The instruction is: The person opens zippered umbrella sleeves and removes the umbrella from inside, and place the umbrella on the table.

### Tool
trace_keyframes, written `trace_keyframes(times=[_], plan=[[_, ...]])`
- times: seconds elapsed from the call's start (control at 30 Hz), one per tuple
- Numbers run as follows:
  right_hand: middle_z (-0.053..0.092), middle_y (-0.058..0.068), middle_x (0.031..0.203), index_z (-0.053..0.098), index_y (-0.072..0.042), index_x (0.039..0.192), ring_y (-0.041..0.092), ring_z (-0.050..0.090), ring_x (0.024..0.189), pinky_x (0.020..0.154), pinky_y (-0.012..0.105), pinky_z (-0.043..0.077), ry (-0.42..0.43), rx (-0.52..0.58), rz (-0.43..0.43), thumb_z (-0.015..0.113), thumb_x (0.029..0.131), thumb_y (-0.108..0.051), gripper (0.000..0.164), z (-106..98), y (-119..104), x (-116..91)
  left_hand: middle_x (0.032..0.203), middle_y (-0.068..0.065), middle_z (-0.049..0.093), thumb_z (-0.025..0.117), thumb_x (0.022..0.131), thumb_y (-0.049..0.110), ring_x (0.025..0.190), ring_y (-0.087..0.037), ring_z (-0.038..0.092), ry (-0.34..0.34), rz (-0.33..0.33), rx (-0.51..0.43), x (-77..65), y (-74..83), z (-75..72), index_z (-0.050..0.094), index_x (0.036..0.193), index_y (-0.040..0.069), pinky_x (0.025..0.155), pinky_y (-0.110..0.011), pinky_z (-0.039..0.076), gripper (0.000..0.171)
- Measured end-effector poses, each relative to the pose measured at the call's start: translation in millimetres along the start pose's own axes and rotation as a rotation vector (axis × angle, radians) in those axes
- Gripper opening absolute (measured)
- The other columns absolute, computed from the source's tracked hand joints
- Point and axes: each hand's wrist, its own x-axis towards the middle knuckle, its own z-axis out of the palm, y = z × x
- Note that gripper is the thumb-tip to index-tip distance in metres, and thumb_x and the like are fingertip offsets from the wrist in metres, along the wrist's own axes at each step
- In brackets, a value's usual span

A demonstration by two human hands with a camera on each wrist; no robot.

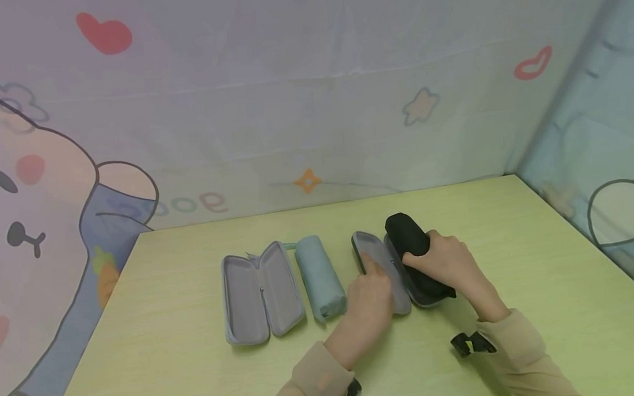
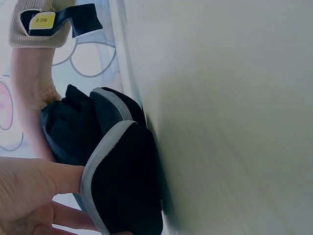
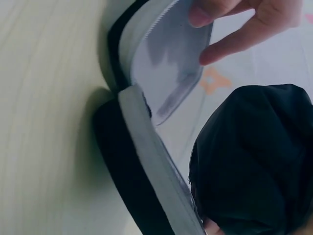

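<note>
A black zip case (image 1: 371,248) with grey lining lies unfolded on the table, its two halves joined at a middle hinge. My right hand (image 1: 452,263) grips a dark cloth roll, which looks like a folded umbrella (image 1: 408,235), over the case's right half; in the right wrist view the roll (image 3: 254,156) overlaps that half's rim. With the left hand (image 1: 370,295), I hold the case's left half, fingers reaching over its edge onto the lining. From the left wrist, the case (image 2: 132,181) shows its black outer shell and pale rim, with fingers at the rim.
Left of the hands, a light blue cloth roll (image 1: 320,279), like a folded umbrella with a strap, lies beside an unfolded grey-lined case (image 1: 244,305). Both rest on the yellow-green table (image 1: 169,319). A printed cloth wall (image 1: 314,105) stands behind the table.
</note>
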Motion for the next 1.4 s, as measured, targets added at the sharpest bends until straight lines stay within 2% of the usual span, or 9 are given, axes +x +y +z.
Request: trace_keyframes(times=[0.3,0.83,1.03,1.23,1.4], plan=[[0.064,0.024,0.100,0.053,0.008,0.120,0.030,0.060,0.080,0.062,0.033,0.046,-0.006,0.047,-0.011,0.058,0.083,-0.046,0.066,-11,-1,-1,0.131,-0.027,0.053,0.072,0.081,0.019,0.048,-0.012,0.057,-0.013,-0.001,-0.017,1.7,-2.4,0.7,0.061,0.118,-0.009,0.041,-0.022,0.042,0.048],[0.062,0.028,0.107,0.045,0.006,0.133,0.032,0.061,0.083,0.064,0.034,0.047,0.027,0.061,0.015,0.055,0.085,-0.047,0.072,-35,11,-5,0.128,-0.030,0.055,0.071,0.081,0.023,0.046,-0.008,0.054,0.000,0.039,-0.024,2.2,-6.2,1.6,0.062,0.114,-0.011,0.037,-0.019,0.040,0.048],[0.063,0.028,0.105,0.046,0.008,0.130,0.032,0.061,0.081,0.064,0.035,0.047,0.036,0.051,0.014,0.055,0.085,-0.047,0.072,-39,19,-5,0.129,-0.031,0.055,0.071,0.081,0.023,0.040,-0.005,0.046,-0.007,0.042,-0.046,1.5,-7.6,0.4,0.061,0.118,-0.012,0.034,-0.016,0.033,0.052],[0.063,0.027,0.103,0.048,0.010,0.127,0.034,0.061,0.082,0.065,0.037,0.047,0.048,0.022,0.014,0.055,0.085,-0.047,0.071,-41,27,-3,0.130,-0.032,0.054,0.073,0.079,0.021,0.041,-0.006,0.046,-0.029,0.040,-0.070,1.5,-8.5,-1.1,0.059,0.121,-0.013,0.034,-0.017,0.033,0.055],[0.063,0.029,0.102,0.048,0.013,0.125,0.036,0.061,0.081,0.065,0.039,0.047,0.035,0.000,0.014,0.056,0.086,-0.048,0.072,-41,37,-1,0.128,-0.032,0.056,0.072,0.079,0.019,0.039,-0.005,0.045,-0.019,0.040,-0.064,1.4,-8.3,-1.4,0.059,0.119,-0.013,0.033,-0.017,0.032,0.053]])
